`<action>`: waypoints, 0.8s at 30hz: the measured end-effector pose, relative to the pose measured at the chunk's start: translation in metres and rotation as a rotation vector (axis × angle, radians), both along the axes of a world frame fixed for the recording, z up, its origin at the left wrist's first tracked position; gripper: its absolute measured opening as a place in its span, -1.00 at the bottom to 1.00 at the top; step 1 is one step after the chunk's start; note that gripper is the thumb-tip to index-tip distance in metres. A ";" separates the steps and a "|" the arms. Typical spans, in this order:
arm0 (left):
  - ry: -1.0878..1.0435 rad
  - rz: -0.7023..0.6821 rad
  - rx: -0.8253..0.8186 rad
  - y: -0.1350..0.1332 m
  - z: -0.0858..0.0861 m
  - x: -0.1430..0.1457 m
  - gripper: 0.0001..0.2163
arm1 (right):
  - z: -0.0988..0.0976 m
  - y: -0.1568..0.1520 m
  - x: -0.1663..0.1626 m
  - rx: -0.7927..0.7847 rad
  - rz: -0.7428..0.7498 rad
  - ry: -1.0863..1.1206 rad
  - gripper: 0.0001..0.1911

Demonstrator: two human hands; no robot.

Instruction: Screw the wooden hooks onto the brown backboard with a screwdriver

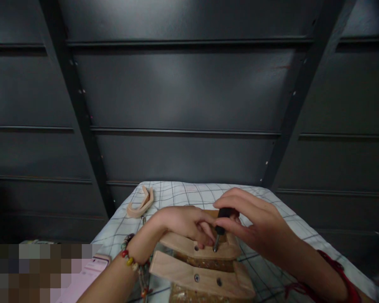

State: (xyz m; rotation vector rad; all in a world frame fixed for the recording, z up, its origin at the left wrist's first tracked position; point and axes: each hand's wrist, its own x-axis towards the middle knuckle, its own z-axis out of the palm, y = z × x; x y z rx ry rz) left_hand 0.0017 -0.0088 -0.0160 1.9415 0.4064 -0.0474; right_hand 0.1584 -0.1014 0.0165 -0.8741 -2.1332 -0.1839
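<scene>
Right hand (255, 215) pinches a screwdriver (224, 213), shaft (217, 240) slanting down to the wood (228, 250). Left hand (185, 223) rests beside the tip (215, 249), fingers (207, 230) curled, grip unclear.

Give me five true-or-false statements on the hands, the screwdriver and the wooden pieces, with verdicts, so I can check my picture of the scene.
1. The right hand holds the screwdriver by its black handle. True.
2. The screwdriver's tip points up, away from the wood. False: it points down at the farther wooden piece.
3. The left hand is over the phone. False: its fingers are down at the farther wooden piece, close to the tip.
4. A loose curved wooden piece lies on the checked cloth. True.
5. The beaded bracelet is on the right wrist. False: it is on the left wrist.
</scene>
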 end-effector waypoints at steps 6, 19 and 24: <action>0.005 -0.026 -0.020 -0.003 0.004 0.000 -0.83 | 0.005 -0.004 0.009 -0.146 0.095 -0.073 -0.71; 0.054 -0.038 0.129 -0.004 0.009 -0.001 -0.82 | 0.002 -0.005 0.002 -0.123 -0.062 0.061 -0.92; 0.111 -0.013 0.364 -0.013 0.017 -0.001 -0.79 | -0.001 -0.006 -0.001 -0.195 -0.059 0.095 -0.87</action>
